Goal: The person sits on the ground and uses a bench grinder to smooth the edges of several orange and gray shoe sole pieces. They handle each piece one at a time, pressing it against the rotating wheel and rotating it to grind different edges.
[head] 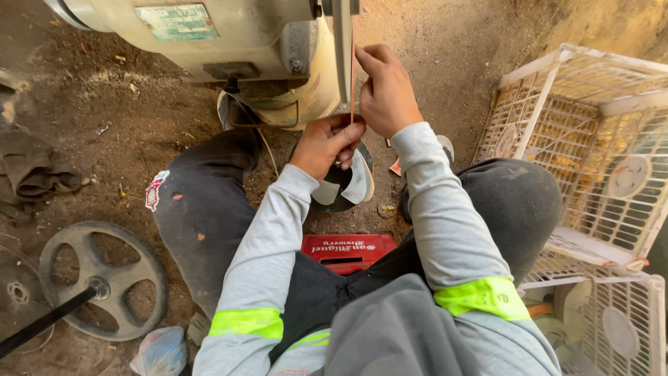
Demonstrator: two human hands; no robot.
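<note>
My left hand [325, 143] pinches the lower end of a thin reddish strip [353, 76]. My right hand [385, 90] grips the same strip higher up and holds it upright against the edge of a grinding wheel [342, 42] on a dirty cream bench grinder [229, 42]. Both hands sit close together in front of the machine. Below them a curved black and white piece [351, 182] lies on the ground between my knees. My arms are in grey sleeves with yellow-green bands.
I sit on a red plastic crate [348, 251] over a dirt floor. White plastic crates [591, 146] stand stacked at the right. A grey spoked wheel [104, 278] on a black shaft lies at the lower left, dark rags [31, 170] at the far left.
</note>
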